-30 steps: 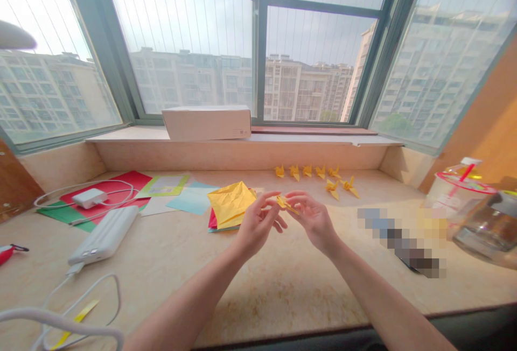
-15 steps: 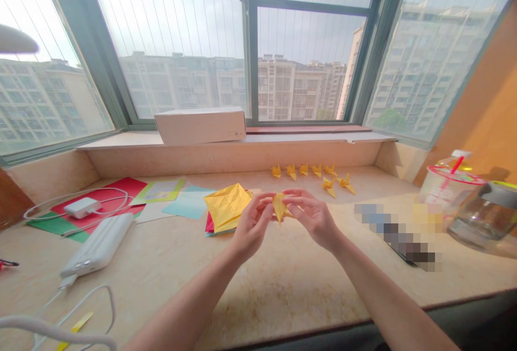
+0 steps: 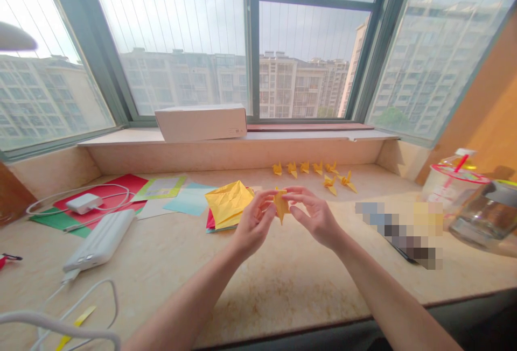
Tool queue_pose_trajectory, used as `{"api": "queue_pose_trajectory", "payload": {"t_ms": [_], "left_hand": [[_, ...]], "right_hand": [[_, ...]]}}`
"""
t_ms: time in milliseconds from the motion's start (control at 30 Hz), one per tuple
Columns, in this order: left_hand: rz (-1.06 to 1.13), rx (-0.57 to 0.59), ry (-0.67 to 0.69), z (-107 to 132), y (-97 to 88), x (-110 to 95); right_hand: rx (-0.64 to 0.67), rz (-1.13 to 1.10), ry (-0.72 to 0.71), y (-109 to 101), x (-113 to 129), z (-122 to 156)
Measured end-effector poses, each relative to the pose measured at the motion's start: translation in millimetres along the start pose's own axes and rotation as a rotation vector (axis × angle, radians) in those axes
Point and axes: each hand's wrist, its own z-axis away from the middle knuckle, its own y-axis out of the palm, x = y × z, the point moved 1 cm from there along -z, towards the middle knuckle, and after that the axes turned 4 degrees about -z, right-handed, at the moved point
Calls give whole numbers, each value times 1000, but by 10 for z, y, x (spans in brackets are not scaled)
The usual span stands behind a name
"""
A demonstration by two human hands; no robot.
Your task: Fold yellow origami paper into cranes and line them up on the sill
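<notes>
Head camera, looking down: the fingertips of my left hand (image 3: 254, 224) and right hand (image 3: 313, 216) pinch a small yellow origami crane (image 3: 280, 205) from either side, above the stone ledge (image 3: 283, 281). A crumpled yellow paper sheet (image 3: 228, 204) lies just left, and more yellow cranes (image 3: 311, 168) stand farther away.

On my feed I count one left hand (image 3: 252, 224), one right hand (image 3: 315, 216) and one paper crane (image 3: 280, 205) between them, plus seven more cranes (image 3: 318, 168) lined up farther off. I also count one box (image 3: 201, 123), one power bank (image 3: 99, 239), one charger (image 3: 84, 203), one cup (image 3: 450, 187) and one jar (image 3: 484, 216).
</notes>
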Motion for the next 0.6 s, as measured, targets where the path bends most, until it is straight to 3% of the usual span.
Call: {"api": "queue_pose_trajectory", "payload": {"t_ms": [400,600], "left_hand": [[-67,-44,-1,-25,-4,4],[-50,-8,18,-3,2,40]], "right_hand": [[-19,65,-4,-5,21,-2],[-129,60,5,11,18,-3]]}}
